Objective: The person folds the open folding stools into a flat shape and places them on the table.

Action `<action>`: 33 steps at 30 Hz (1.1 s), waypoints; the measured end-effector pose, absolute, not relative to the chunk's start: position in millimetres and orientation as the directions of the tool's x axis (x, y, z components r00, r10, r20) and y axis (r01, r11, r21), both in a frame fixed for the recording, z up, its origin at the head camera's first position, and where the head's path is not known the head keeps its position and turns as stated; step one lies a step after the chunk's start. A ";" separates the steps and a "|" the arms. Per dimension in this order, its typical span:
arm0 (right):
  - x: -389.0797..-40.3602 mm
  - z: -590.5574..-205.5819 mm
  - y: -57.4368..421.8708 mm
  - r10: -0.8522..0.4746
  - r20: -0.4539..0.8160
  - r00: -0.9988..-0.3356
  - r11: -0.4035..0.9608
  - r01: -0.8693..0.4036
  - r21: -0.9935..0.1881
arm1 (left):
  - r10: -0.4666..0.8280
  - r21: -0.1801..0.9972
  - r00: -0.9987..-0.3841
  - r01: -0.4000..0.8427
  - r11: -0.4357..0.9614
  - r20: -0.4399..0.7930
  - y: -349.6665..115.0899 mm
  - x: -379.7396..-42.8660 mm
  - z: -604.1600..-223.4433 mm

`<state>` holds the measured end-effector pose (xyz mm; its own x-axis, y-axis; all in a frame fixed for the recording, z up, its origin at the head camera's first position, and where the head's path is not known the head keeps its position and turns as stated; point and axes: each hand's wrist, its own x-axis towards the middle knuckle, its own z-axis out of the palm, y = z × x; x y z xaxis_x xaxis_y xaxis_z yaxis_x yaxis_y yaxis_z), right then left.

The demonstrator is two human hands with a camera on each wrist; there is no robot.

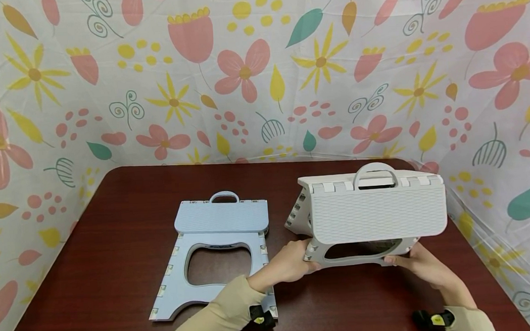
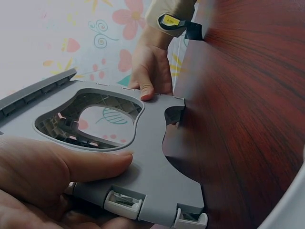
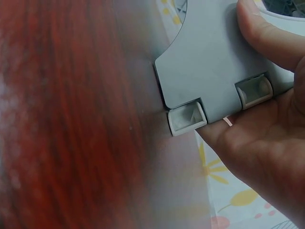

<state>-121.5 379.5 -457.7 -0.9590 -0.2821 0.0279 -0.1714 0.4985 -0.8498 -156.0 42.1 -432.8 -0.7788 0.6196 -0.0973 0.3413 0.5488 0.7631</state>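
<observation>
A white folding step stool (image 1: 377, 212), partly unfolded, is tilted over the right side of the table, its carry handle (image 1: 374, 167) uppermost. My left hand (image 1: 293, 261) grips the left side of its near leg panel. The thumb lies on the flat face in the left wrist view, the fingers behind the hinged edge. At the panel's right side my right hand (image 1: 423, 263) grips the opposite edge, its thumb near the cut-out opening. In the right wrist view the panel's lower corner (image 3: 178, 86) is close over the table.
A light blue folding step stool (image 1: 220, 217) lies folded on the left part of the dark red-brown table (image 1: 114, 235), beside and partly under my left forearm. A flower-patterned cloth (image 1: 243, 111) hangs behind the table and along its sides.
</observation>
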 end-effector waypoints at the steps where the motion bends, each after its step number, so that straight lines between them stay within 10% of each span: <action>1: -121.5 -457.8 379.5 -0.281 0.029 -0.959 0.500 -0.173 -0.849 | 0.620 0.764 -0.778 0.340 0.549 -0.100 42.2 -156.1 -432.8; 33: -121.3 -457.4 380.4 -0.272 0.046 -0.961 0.511 -0.184 -0.840 | 0.625 0.772 -0.773 0.327 0.545 -0.114 44.0 -156.8 -433.1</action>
